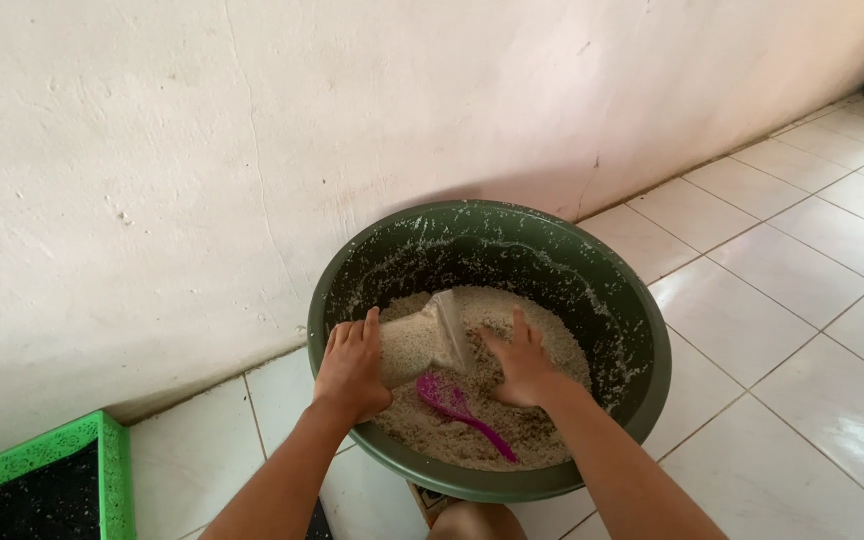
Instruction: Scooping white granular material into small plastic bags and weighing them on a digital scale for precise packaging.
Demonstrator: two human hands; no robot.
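Note:
A big dark green basin [592, 270] stands on the tiled floor against the wall, holding a heap of pale grainy mix [552, 335] that also speckles its inner wall. My left hand [352, 365] grips a clear plastic cup [422, 340] lying on its side in the basin, filled with the mix. My right hand [524, 365] rests flat on the heap beside the cup's mouth, fingers spread. A purple plastic spoon [457, 408] lies on the mix between my hands.
A white plastered wall [202, 150] rises just behind the basin. White floor tiles [802, 300] stretch to the right. A bright green tray [82, 440] with dark contents sits at the lower left corner. A small box pokes out under the basin's near rim.

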